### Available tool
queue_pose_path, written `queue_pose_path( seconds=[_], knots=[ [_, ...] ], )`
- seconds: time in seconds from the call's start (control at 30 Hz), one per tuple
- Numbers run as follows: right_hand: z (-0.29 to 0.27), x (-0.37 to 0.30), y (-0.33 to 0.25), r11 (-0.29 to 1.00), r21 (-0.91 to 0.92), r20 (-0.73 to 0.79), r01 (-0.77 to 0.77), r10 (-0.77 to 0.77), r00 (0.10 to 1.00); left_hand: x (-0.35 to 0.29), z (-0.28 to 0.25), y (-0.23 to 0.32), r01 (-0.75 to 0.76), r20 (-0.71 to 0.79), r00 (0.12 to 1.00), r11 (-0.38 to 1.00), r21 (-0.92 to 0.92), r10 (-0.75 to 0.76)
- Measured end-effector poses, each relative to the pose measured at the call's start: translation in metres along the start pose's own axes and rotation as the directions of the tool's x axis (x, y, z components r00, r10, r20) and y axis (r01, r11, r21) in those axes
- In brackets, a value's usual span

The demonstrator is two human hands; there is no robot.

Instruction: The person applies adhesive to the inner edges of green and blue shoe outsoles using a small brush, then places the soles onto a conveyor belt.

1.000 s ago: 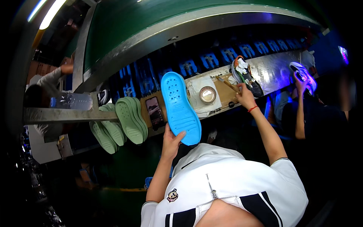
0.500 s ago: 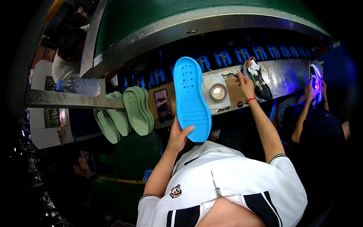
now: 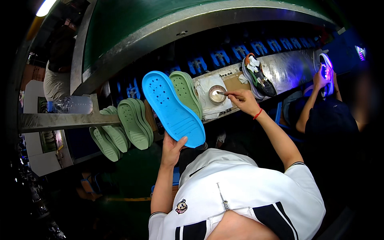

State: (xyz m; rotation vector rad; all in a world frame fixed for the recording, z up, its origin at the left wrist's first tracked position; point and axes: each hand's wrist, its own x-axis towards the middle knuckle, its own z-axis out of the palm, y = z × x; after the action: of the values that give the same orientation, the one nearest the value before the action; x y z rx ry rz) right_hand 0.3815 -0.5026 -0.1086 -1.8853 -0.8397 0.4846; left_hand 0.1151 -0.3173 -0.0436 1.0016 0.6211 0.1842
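My left hand is closed on the heel end of a blue shoe sole, thumb on its upper face. The sole is tilted toward the left, its toe end dotted with holes. In my right hand is a small brush with a brown handle, its tip inside a round cup. Partly covered by the blue sole, a green sole lies beside the cup.
Several green soles stand stacked at the left, near a metal rail with a clear plastic bottle. A shoe stuffed with paper rests on the bench to the right. Further right, another person's hands hold a lit shoe.
My left hand has moved the blue sole left and tilted it, uncovering the green sole. The right hand has gone left to the cup, where the brush now shows.
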Motion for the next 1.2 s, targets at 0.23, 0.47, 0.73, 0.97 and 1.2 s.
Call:
queue_pose_path(
  seconds=[0.23, 0.47, 0.73, 0.97, 1.2],
  knots=[
    [0.022, -0.001, 0.021, 0.996, 0.010, 0.013, -0.088, 0.088, 0.996, 0.002, 0.001, -0.005, -0.057, 0.013, 0.998, 0.996, 0.065, 0.056],
    [0.029, 0.000, 0.025, 0.980, 0.031, -0.027, -0.196, 0.197, 0.980, 0.002, 0.003, -0.005, -0.043, -0.017, 0.999, 0.999, 0.003, 0.043],
    [0.025, -0.008, 0.016, 0.972, 0.184, -0.122, -0.143, 0.167, 0.978, 0.006, -0.003, -0.002, -0.090, -0.066, 0.994, 0.996, -0.013, 0.089],
    [0.034, -0.008, 0.033, 0.982, 0.074, -0.135, -0.175, 0.184, 0.974, 0.007, 0.006, 0.006, -0.015, -0.056, 0.998, 1.000, -0.014, 0.014],
    [0.029, -0.013, 0.015, 0.984, 0.147, -0.174, -0.103, 0.128, 0.976, 0.014, 0.000, 0.000, -0.077, -0.070, 0.994, 0.996, 0.039, 0.080]
  ],
)
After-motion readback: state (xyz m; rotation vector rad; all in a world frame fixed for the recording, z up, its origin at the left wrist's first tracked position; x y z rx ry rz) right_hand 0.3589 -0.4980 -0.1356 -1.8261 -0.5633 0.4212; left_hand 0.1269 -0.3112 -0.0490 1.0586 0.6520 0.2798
